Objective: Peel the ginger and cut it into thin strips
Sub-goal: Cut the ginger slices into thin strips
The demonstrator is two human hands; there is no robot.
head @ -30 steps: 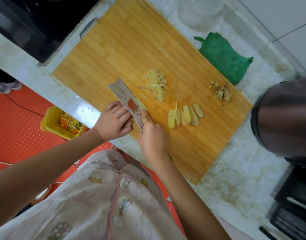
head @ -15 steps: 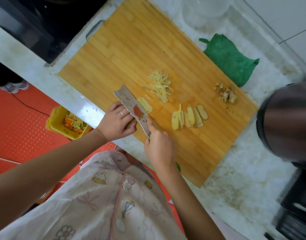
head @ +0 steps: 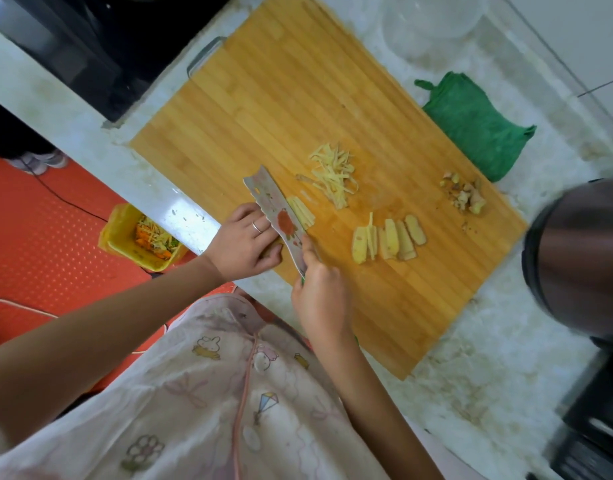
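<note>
Along the near edge of the cutting board [head: 298, 98] the knife [head: 281, 216] has shifted leftward; the right hand [head: 322, 299] grips it, the left hand [head: 242, 244] pins the ginger stub [head: 276, 244] under curled fingers [head: 263, 223] just beside the knife. With little left, a slip could nick them

Yellow ginger slices [head: 388, 239] lie fanned near heaped thin strips [head: 333, 180]

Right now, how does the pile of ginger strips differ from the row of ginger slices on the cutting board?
The ginger strips are thin, tangled threads in a loose heap; the ginger slices are broad flat pieces overlapping in a row. The strips lie farther from the person, the slices nearer. The strips look finished; the slices are mostly not yet cut down. Both are pale yellow and lie on the bamboo cutting board.
</note>
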